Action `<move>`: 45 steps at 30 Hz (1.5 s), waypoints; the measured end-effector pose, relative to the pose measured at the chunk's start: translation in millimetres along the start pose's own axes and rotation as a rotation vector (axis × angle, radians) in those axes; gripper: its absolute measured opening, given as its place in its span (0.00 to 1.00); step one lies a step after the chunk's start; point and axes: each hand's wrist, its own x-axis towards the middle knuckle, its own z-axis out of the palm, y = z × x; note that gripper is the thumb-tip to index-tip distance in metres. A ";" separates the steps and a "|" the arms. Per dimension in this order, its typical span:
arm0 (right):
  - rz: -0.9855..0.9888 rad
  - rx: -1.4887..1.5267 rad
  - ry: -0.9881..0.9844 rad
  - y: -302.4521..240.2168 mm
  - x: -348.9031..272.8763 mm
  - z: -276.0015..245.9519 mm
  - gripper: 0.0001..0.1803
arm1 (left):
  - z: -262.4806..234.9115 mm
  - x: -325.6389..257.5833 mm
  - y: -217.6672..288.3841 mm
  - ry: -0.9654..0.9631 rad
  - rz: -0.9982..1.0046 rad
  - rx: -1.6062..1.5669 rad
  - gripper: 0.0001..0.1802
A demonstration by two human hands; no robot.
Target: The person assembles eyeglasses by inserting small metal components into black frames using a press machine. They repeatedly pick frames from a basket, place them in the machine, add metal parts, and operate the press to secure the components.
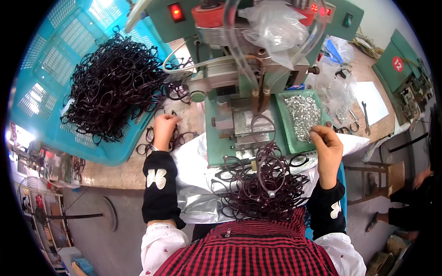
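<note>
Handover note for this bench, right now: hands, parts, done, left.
Left hand: on loose dark eyeglass frames lying on the bench beside the blue basket; grip unclear.
Right hand: fingertips pinched at the edge of the green tray of small metal parts; what it holds is too small to tell.
Green press machine: one frame lies on its bed.
Done: apparently the pile of frames in the lap.
Left: the large heap in the basket.

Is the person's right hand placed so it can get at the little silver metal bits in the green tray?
Probably yes: the right hand rests at the near edge of the green tray, fingertips touching the silver metal bits, with nothing lying between them.
</note>
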 end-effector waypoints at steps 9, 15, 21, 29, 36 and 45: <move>-0.258 0.093 -0.267 -71.4 26.3 96.8 0.17 | -16.0 -62.5 57.7 0.023 0.171 -0.423 0.08; -0.056 0.272 -0.225 -74.2 13.6 104.1 0.27 | -19.0 -124.3 80.2 0.140 0.215 -0.700 0.05; -0.062 0.342 -0.263 -90.6 16.5 112.9 0.27 | -44.6 -140.3 197.9 0.110 0.973 -0.882 0.09; -0.630 -0.259 -0.148 -81.8 -3.0 91.8 0.25 | -18.9 -145.9 205.1 0.100 1.181 -0.588 0.07; -0.555 -0.884 0.015 21.8 49.9 19.5 0.07 | 18.1 -155.7 197.5 0.076 1.678 -0.024 0.11; -0.847 -0.981 -0.272 23.3 68.0 39.8 0.12 | 25.6 -164.2 182.4 0.050 1.551 -0.127 0.12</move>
